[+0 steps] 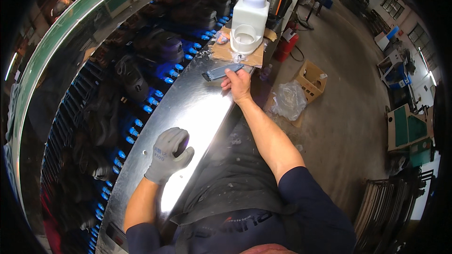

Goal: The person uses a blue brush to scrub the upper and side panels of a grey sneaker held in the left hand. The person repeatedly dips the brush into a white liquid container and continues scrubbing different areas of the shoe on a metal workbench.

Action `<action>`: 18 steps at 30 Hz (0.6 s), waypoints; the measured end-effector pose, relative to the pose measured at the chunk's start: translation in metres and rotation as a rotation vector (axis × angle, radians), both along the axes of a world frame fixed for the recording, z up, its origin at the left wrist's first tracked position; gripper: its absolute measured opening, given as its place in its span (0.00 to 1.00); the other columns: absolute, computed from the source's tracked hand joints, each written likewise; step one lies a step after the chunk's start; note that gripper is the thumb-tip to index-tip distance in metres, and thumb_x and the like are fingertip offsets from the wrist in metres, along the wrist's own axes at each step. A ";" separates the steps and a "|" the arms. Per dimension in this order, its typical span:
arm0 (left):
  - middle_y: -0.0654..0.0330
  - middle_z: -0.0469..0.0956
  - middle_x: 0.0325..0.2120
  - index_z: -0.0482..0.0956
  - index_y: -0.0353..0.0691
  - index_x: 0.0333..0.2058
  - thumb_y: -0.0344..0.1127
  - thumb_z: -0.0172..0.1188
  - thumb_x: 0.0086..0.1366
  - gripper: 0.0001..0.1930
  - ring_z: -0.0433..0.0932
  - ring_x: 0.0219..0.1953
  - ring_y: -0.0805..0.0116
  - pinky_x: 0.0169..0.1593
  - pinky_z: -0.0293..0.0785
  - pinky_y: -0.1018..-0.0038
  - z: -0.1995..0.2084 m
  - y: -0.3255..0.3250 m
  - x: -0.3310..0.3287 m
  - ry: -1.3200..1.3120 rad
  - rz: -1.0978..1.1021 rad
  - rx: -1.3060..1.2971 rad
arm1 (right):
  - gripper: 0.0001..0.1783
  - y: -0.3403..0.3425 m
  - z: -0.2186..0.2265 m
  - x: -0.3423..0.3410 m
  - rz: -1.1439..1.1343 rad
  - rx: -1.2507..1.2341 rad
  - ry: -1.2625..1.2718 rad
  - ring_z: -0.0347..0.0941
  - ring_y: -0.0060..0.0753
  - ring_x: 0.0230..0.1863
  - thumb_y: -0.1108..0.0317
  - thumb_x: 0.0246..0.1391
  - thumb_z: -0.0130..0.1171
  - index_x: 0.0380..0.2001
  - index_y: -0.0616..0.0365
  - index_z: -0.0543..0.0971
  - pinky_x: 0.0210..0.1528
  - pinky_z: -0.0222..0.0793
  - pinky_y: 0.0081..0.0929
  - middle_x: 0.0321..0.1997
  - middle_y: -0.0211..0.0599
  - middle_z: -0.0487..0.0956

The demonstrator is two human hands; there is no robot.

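My right hand [238, 84] is bare and stretches toward the far end of the shiny metal ledge [183, 108]. Thumb and fingers close on the near end of a flat blue-grey tool [219, 72] with a dark tip; its exact kind is unclear. Just beyond it stands a white bottle [248, 16] with a tapered nozzle, beside a white round cup [245, 40] on a piece of cardboard [229, 52]. My left hand [168, 155], in a grey glove, hovers over or rests on the ledge nearer me. Its fingers curl loosely, thumb apart, with nothing seen between them.
Dark shoes [132, 77] lie left of the ledge, along a row of blue-tipped fittings [153, 101]. A black flask [278, 0] stands behind the bottle. On the floor at right are a red fire extinguisher [286, 47], a cardboard box [311, 82] and a clear plastic bag [288, 99].
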State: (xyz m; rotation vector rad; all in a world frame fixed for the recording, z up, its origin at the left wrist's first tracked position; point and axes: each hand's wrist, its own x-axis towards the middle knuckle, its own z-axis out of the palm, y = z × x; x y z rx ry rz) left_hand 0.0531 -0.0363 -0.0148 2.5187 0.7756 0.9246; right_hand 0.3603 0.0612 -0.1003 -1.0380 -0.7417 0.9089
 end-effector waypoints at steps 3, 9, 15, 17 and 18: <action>0.48 0.76 0.29 0.78 0.35 0.33 0.34 0.66 0.51 0.12 0.77 0.34 0.48 0.43 0.75 0.59 -0.005 0.002 -0.002 0.042 0.023 -0.003 | 0.17 -0.004 0.003 -0.005 -0.017 0.019 0.030 0.78 0.24 0.20 0.62 0.67 0.63 0.30 0.66 0.80 0.20 0.73 0.21 0.25 0.37 0.81; 0.47 0.84 0.41 0.83 0.34 0.43 0.33 0.69 0.52 0.19 0.82 0.46 0.46 0.53 0.78 0.57 -0.008 -0.001 -0.002 0.084 0.091 0.013 | 0.15 -0.006 0.003 -0.003 0.022 0.042 0.045 0.78 0.25 0.21 0.64 0.67 0.62 0.32 0.68 0.81 0.22 0.74 0.21 0.27 0.40 0.83; 0.48 0.84 0.42 0.83 0.34 0.45 0.32 0.70 0.51 0.20 0.82 0.46 0.47 0.54 0.78 0.57 -0.010 0.005 0.002 0.118 0.076 0.015 | 0.13 -0.020 0.006 -0.001 0.075 0.058 0.086 0.78 0.22 0.22 0.64 0.67 0.63 0.35 0.66 0.81 0.23 0.74 0.20 0.29 0.35 0.82; 0.48 0.84 0.42 0.83 0.34 0.45 0.31 0.70 0.51 0.20 0.82 0.47 0.47 0.54 0.78 0.57 -0.011 0.005 0.000 0.138 0.090 0.005 | 0.13 -0.022 0.005 -0.008 0.037 0.093 0.104 0.78 0.22 0.22 0.64 0.66 0.63 0.35 0.65 0.81 0.23 0.74 0.20 0.28 0.35 0.82; 0.49 0.84 0.42 0.83 0.34 0.46 0.31 0.70 0.51 0.21 0.82 0.47 0.47 0.54 0.78 0.57 -0.012 0.006 0.001 0.139 0.082 0.012 | 0.14 -0.023 0.008 -0.010 0.017 0.095 0.086 0.79 0.25 0.23 0.65 0.67 0.62 0.34 0.68 0.82 0.26 0.74 0.22 0.27 0.38 0.83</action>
